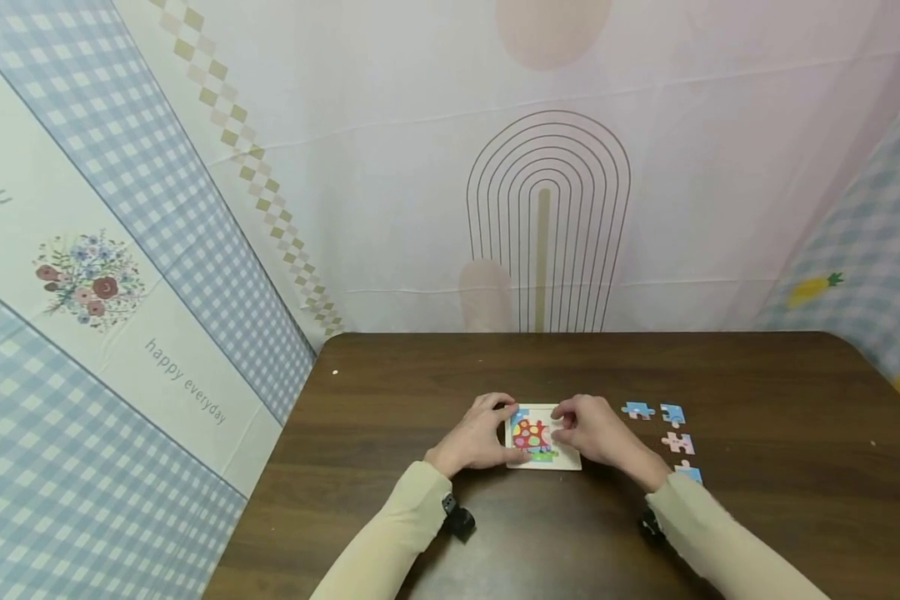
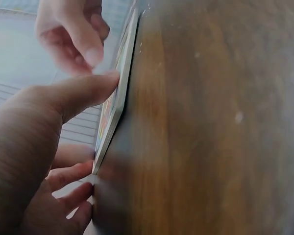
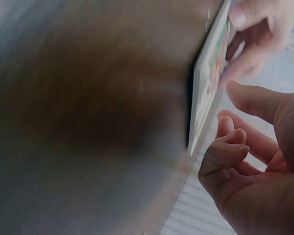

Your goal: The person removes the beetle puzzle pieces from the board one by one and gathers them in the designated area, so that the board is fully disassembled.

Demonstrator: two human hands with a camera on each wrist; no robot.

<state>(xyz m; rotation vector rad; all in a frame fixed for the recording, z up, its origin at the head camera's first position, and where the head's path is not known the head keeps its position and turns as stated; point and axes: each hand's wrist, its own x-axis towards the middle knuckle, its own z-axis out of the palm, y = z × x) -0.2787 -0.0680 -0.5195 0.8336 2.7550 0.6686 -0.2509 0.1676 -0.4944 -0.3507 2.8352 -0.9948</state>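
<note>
A small square puzzle board (image 1: 567, 458) with a pale frame lies on the table. Assembled pieces fill its left part, showing a red shape with coloured dots (image 1: 528, 435) above green. My left hand (image 1: 480, 437) holds the board at its left side, fingers at the far corner and thumb over the near edge. Over the board's right part is my right hand (image 1: 598, 429), its thumb and index finger apart beside a pinkish piece (image 1: 547, 435). In the right wrist view, nothing shows between the right thumb (image 3: 252, 100) and the loosely bent fingers.
Several loose jigsaw pieces lie right of the board: a blue one (image 1: 637, 410), another blue one (image 1: 672, 414), a pinkish one (image 1: 677, 443) and one (image 1: 687, 472) near the right sleeve. The brown table (image 1: 390, 375) ends at a patterned cloth backdrop (image 1: 390, 208).
</note>
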